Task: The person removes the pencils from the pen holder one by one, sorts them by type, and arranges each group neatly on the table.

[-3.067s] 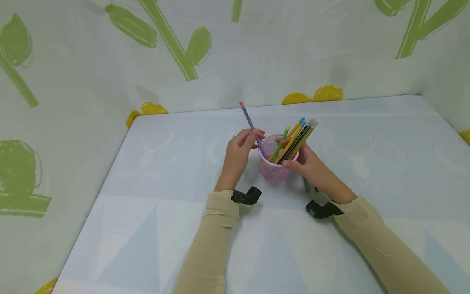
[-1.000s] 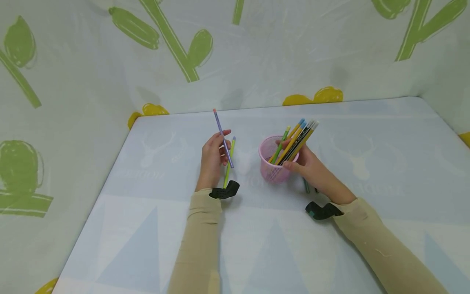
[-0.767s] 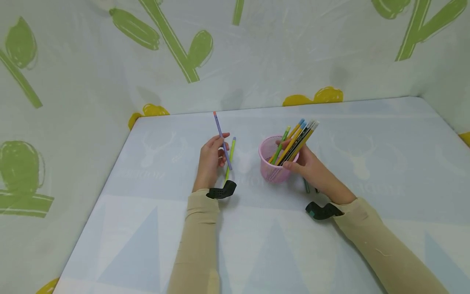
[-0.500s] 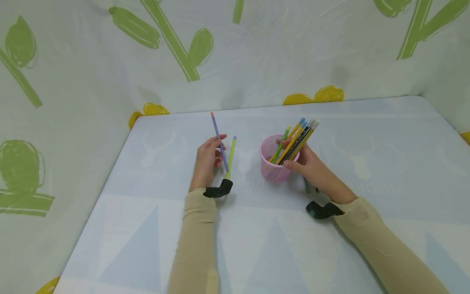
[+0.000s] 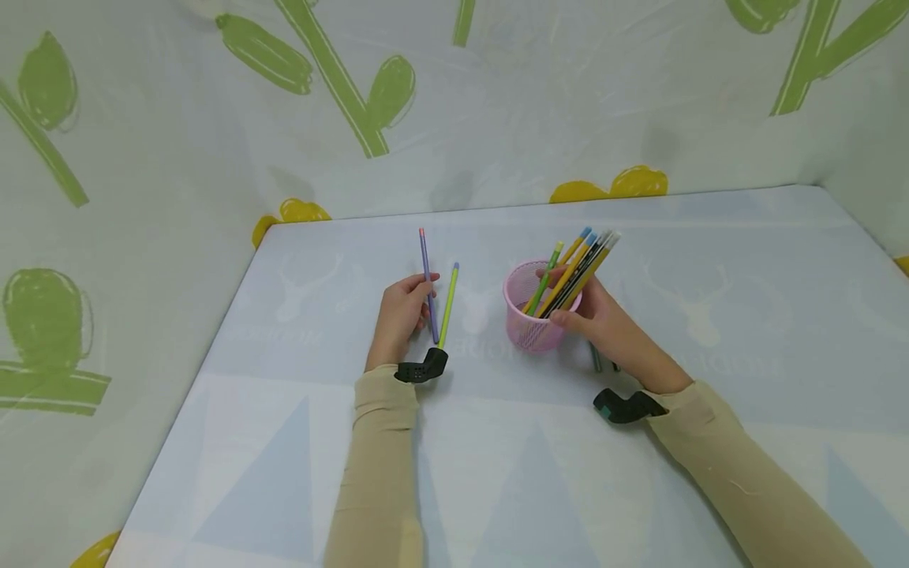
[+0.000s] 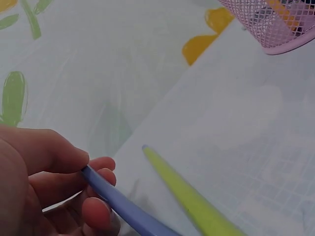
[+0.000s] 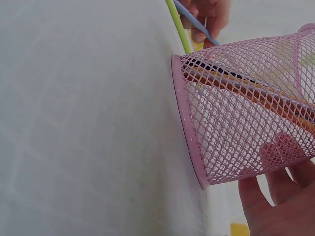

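My left hand point(image 5: 402, 312) pinches a purple pencil point(image 5: 427, 272) with a reddish end between thumb and fingers. The pencil's lower end is close to the table; whether it touches cannot be seen. Just right of it lies a yellow-green pencil point(image 5: 449, 304), its near end hidden by the wrist camera. My right hand point(image 5: 592, 312) grips the right side of a pink mesh pencil cup point(image 5: 533, 335). Several pencils point(image 5: 575, 276), yellow, black and green, lean rightward in the cup. In the right wrist view, fingers point(image 7: 283, 147) show through the cup's mesh point(image 7: 231, 128).
Two dark thin things point(image 5: 595, 356) lie on the table right of the cup, partly under my right wrist. A pale blue and white cloth covers the table point(image 5: 497, 473). A wall point(image 5: 511, 118) with green plant prints rises behind its far edge.
My left hand has carried the purple pencil out of the cup to the left, then lowered it beside the yellow-green pencil. My right hand and the cup have stayed in place.
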Tool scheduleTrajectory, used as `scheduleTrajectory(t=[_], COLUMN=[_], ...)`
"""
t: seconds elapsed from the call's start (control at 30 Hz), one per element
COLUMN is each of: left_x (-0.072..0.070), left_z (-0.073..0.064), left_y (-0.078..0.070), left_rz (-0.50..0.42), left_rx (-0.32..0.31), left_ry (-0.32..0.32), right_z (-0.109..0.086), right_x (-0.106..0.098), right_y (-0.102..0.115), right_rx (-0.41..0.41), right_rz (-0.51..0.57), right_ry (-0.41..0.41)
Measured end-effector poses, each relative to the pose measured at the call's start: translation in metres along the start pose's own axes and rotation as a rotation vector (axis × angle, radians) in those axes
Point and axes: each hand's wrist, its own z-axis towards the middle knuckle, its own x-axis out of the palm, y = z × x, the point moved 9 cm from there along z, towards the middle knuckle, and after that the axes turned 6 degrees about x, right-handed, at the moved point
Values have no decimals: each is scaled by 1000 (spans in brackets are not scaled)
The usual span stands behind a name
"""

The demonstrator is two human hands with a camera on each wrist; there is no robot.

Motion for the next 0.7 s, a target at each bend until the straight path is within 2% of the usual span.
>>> scheduleTrajectory(t=[0.13,0.27,0.47,0.57,0.7], left_x=[0,1,2,3,6], left_z=[-1,0,1,0,-1], left_y=[0,-1,-2,-1,-3], left_rz=[26,96,251,298,357], left_rx=[-3,13,19,4,13], left_ry=[5,15,41,60,92], right_z=[0,1,2,1,1], right_x=[0,0,-2,-1,-2], right_y=[1,2,0,0,0], right_rx=[-26,-39,5,6,13], right_rz=[39,78,97,112,115], right_ry=[7,3,-14,-9,-6])
